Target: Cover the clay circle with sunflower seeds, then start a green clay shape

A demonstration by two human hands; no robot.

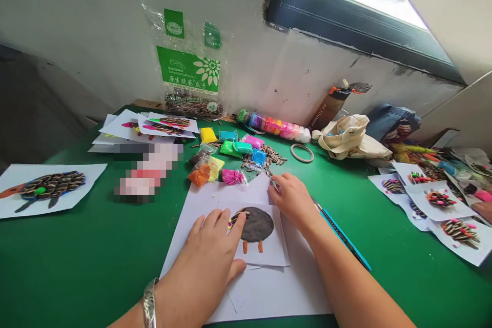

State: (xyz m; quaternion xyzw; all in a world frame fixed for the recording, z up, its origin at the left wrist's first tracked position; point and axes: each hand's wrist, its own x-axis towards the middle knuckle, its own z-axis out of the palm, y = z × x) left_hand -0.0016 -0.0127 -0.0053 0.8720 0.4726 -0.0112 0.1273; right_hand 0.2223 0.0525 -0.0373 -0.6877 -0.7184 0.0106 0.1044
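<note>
Right grip [292,200] pinched, held item unclear; left grip [205,248] spread on card [277,246]. Dark clay disc [255,224] mostly bare, few striped seeds [239,217] on; orange legs [251,247] done.

On the white card [277,246], a dark brown clay disc [257,224] has orange legs [245,247]; above the card, black-and-white striped sunflower seeds [272,155] lie among pink, yellow, blue and green clay packets [230,148].

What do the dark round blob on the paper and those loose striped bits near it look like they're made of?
The dark disc looks like modelling clay: matte, soft-edged, faintly dimpled, though the exact clay type can't be told. The loose striped pieces look like real sunflower seeds: pointed husks with dark and pale stripes and a slight sheen. The green-printed seed bag behind them fits that.
</note>
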